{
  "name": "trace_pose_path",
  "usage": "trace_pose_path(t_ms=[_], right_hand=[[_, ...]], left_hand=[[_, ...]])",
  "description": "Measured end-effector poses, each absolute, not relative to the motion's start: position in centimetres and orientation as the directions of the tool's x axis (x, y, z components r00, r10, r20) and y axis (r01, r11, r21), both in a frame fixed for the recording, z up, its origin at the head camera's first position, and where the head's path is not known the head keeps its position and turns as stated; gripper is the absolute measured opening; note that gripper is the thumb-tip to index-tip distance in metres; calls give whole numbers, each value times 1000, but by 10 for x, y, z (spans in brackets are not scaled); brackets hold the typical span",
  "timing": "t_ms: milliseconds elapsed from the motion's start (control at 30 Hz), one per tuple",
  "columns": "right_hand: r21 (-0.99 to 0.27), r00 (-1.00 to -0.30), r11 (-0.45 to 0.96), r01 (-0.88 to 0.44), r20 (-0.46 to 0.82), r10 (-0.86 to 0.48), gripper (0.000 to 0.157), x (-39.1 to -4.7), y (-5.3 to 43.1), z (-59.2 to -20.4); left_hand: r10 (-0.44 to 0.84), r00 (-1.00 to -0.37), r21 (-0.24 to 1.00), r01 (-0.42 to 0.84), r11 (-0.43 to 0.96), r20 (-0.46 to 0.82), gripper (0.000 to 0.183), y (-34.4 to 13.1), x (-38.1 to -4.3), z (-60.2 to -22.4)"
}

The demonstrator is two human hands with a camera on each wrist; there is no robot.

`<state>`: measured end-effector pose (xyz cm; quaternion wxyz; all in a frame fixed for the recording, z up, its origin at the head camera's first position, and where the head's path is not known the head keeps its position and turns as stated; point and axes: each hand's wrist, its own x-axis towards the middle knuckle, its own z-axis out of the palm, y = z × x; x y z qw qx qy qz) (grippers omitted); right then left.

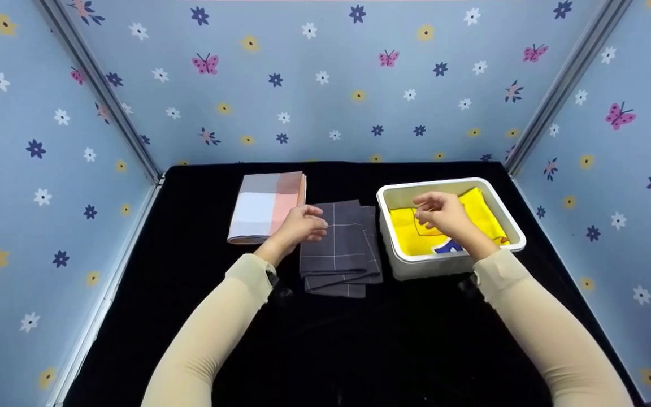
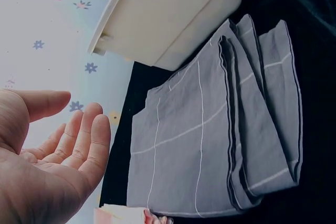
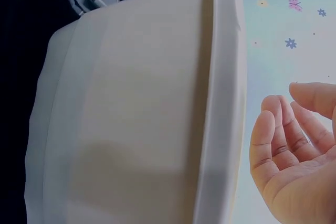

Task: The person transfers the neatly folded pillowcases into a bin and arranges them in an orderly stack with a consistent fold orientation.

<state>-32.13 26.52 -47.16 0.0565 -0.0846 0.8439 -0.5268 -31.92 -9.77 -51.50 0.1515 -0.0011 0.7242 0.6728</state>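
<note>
Above the inner edge of a folded pink-and-white checked cloth (image 1: 257, 206), my left hand (image 1: 300, 229) hovers with relaxed fingers and nothing in them. Beside it lies a stack of folded dark grey cloths (image 1: 337, 243) with thin white lines; the left wrist view shows this grey stack (image 2: 178, 145) to the right of the hand (image 2: 58, 156). My right hand (image 1: 441, 213) hangs over a white plastic bin (image 1: 430, 267), its fingers loosely bent and holding nothing. Inside the bin lies a yellow cloth (image 1: 410, 234) with a blue patch, partly hidden by that hand.
Everything stands on a black-covered table (image 1: 359, 350). Blue flowered panels (image 1: 325, 102) enclose the back and both sides, with grey metal posts (image 1: 568, 85) at the corners. The bin stands close to the right of the grey stack.
</note>
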Motion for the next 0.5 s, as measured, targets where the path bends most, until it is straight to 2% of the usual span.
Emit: trace_pose_path(t_ms=[500], right_hand=[[-927,-976,366,-80,-1,-217,35,-317,248,-471]], left_hand=[[178,-955,970,-221,102,-236,37,-120,-315,-523]])
